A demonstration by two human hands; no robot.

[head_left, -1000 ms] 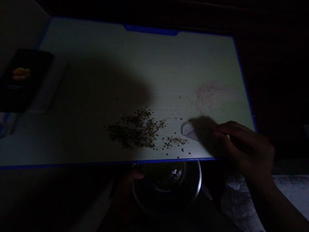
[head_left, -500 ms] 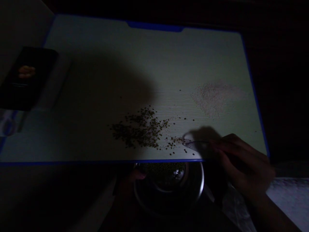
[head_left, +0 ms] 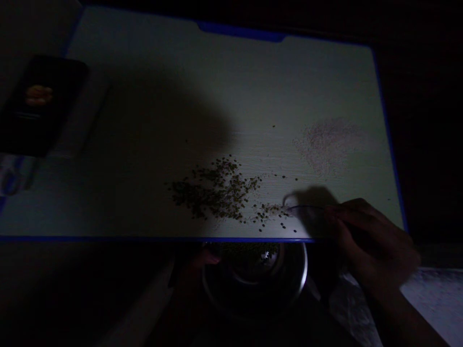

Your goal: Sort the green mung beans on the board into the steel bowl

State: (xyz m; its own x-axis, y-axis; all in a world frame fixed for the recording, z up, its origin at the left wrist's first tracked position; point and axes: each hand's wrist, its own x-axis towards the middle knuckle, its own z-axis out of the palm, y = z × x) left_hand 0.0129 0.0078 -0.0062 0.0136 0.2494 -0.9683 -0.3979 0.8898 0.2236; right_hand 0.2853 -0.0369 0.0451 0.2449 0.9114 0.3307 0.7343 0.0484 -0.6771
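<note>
The scene is very dark. My right hand [head_left: 369, 238] is closed on a small clear plastic scoop or lid [head_left: 300, 210] at the board's near right edge, its rim touching a small patch of mixed grains [head_left: 269, 212]. A larger heap of green beans [head_left: 215, 190] lies left of it on the pale blue-edged board [head_left: 231, 86]. My left hand [head_left: 197, 267] grips the rim of a metal bowl [head_left: 256, 274] of green beans just below the board's front edge.
A pale patch of fine whitish grains [head_left: 327, 142] lies at the board's right. A dark phone-like object [head_left: 38, 106] rests at the far left edge. Crumpled white plastic [head_left: 347, 299] lies under my right forearm. A broad shadow covers the board's left half.
My right hand drew the clear scoop leftward and toward me, up against the small grain patch. The view shifted slightly. The left hand and bowl stayed put.
</note>
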